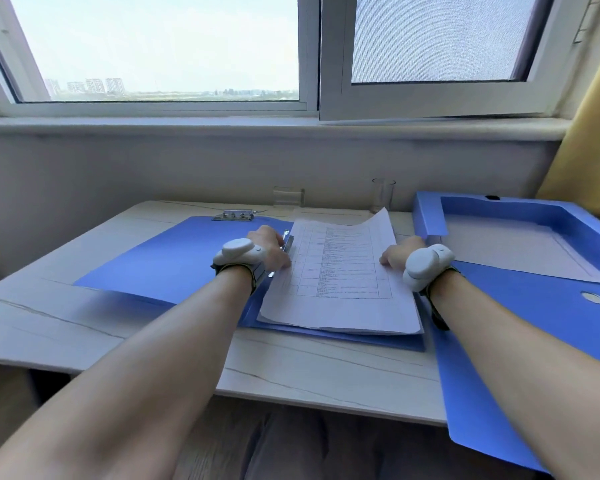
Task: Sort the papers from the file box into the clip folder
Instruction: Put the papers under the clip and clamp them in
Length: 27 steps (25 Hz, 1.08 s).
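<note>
A blue clip folder (174,258) lies open on the desk, a metal clip (232,215) at the top of its left half. A stack of printed papers (343,282) rests on its right half, the top right corner curling upward. My left hand (272,249) sits on the stack's left edge at the folder's spine clip, fingers curled on the metal bar. My right hand (400,254) presses its curled fingers on the stack's right edge. The blue file box (534,306) lies open to the right, with white sheets (520,251) inside.
A clear glass (382,195) and a small clear holder (288,196) stand at the desk's back edge by the wall. The file box lid overhangs the desk's front right edge. A yellow curtain (582,133) hangs at the right. A window sill runs above.
</note>
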Each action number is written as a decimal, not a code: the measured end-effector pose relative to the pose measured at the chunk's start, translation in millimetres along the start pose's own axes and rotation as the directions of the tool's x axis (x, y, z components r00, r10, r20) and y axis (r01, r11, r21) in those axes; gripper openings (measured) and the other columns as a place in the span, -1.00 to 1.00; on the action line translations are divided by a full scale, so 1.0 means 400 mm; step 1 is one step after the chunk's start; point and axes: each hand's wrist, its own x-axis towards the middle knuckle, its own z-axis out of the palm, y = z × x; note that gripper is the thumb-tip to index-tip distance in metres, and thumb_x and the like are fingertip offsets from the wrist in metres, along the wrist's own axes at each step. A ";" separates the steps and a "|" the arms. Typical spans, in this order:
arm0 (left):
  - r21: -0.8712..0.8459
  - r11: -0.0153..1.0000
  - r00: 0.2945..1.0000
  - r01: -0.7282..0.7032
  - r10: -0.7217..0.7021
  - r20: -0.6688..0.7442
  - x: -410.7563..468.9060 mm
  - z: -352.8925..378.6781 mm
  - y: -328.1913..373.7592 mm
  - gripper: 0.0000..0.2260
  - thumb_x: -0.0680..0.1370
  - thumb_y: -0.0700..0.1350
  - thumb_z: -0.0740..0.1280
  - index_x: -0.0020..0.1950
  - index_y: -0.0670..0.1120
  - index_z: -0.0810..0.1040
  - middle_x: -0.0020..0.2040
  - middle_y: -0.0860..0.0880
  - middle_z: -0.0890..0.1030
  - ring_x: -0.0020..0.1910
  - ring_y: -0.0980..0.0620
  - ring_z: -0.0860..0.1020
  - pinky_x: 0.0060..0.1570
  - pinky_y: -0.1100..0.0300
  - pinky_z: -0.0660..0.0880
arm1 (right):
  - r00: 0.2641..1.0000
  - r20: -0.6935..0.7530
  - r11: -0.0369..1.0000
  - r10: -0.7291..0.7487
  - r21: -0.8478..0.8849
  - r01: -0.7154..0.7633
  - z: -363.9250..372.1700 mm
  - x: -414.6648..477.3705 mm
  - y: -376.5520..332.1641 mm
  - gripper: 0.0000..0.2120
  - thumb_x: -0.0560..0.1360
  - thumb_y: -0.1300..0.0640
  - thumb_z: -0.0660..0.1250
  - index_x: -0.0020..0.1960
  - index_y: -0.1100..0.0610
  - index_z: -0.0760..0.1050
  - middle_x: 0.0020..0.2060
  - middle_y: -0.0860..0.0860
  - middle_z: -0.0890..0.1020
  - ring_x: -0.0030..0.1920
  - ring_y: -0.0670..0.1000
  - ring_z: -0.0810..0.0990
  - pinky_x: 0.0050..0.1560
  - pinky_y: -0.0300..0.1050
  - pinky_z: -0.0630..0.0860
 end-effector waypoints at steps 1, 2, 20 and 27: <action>0.000 1.000 1.000 -0.002 0.002 0.010 0.003 -0.004 -0.003 -0.56 0.42 -0.16 0.45 0.31 -0.05 0.53 0.04 -0.07 0.63 -0.10 -0.03 0.54 -0.09 0.22 0.49 | 1.000 -0.015 1.000 0.006 -0.003 -0.007 0.003 -0.003 -0.005 -0.82 0.53 0.26 0.28 0.09 0.32 0.43 -0.10 0.13 0.53 -0.14 0.13 0.53 -0.27 -0.26 0.48; 0.001 1.000 1.000 0.002 -0.002 0.024 0.002 -0.007 -0.004 -0.58 0.42 -0.13 0.46 0.28 -0.05 0.55 0.05 -0.08 0.64 -0.10 -0.03 0.54 -0.09 0.22 0.48 | 0.999 -0.036 1.000 -0.004 -0.003 0.004 0.002 -0.002 -0.005 -0.78 0.50 0.24 0.33 0.10 0.32 0.45 -0.05 0.14 0.53 -0.08 0.13 0.52 -0.23 -0.21 0.45; -0.186 0.981 0.988 -0.051 0.023 -0.151 0.125 -0.009 -0.068 -0.79 0.52 -0.08 0.30 0.10 -0.04 0.66 0.08 -0.06 0.67 0.10 -0.06 0.60 0.06 0.17 0.50 | 0.932 0.207 0.953 -0.299 0.017 0.302 0.226 0.031 -0.165 -0.77 0.33 0.19 0.49 -0.01 0.13 0.66 -0.23 0.01 0.65 -0.30 -0.08 0.56 -0.32 -0.28 0.45; -0.181 0.983 0.992 -0.020 -0.003 -0.124 0.178 0.018 -0.064 -0.78 0.50 -0.02 0.27 0.01 -0.01 0.68 -0.02 -0.06 0.69 0.00 -0.10 0.61 -0.05 0.17 0.48 | 0.925 0.208 0.929 -0.319 -0.124 0.348 0.266 0.074 -0.171 -0.82 0.28 0.09 0.43 -0.13 0.09 0.67 -0.18 0.04 0.70 -0.06 0.09 0.66 -0.01 -0.12 0.58</action>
